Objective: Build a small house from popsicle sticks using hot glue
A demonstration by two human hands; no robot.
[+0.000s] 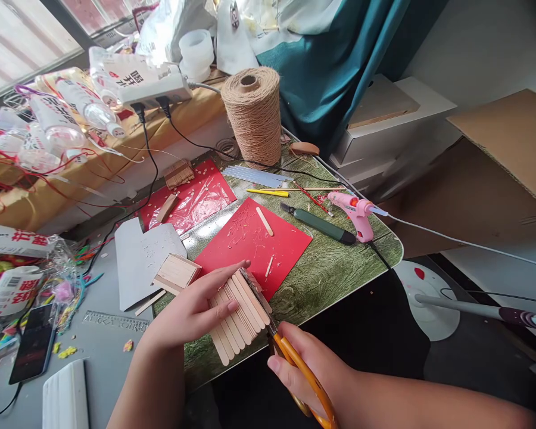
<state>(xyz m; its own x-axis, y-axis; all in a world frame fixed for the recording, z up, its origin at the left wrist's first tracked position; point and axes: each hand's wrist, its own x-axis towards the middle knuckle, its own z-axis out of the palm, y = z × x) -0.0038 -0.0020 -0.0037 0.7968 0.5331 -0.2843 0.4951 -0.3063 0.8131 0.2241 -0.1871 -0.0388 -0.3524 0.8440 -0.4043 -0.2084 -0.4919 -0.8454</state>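
My left hand (205, 307) is closed around a panel of wooden craft sticks (239, 322) laid side by side, thumb on top of it. The panel is tilted above the table's near edge. My right hand (306, 360) grips scissors with orange handles (310, 381), whose blades lie along the panel's right edge. Part of the blades is hidden by the sticks. Beyond the panel lies a red sheet (259, 244) with a loose craft stick (264, 221) and wood shavings on it. A small wooden stick piece (177, 273) assembly sits left of my left hand.
A pink hot glue gun (356, 213), a green utility knife (319, 224) and a yellow pen-like tool (268, 192) lie to the right. Behind stand a large twine spool (252, 119) and glue sticks (256, 177). A power strip (156, 89) trails black cables across the table.
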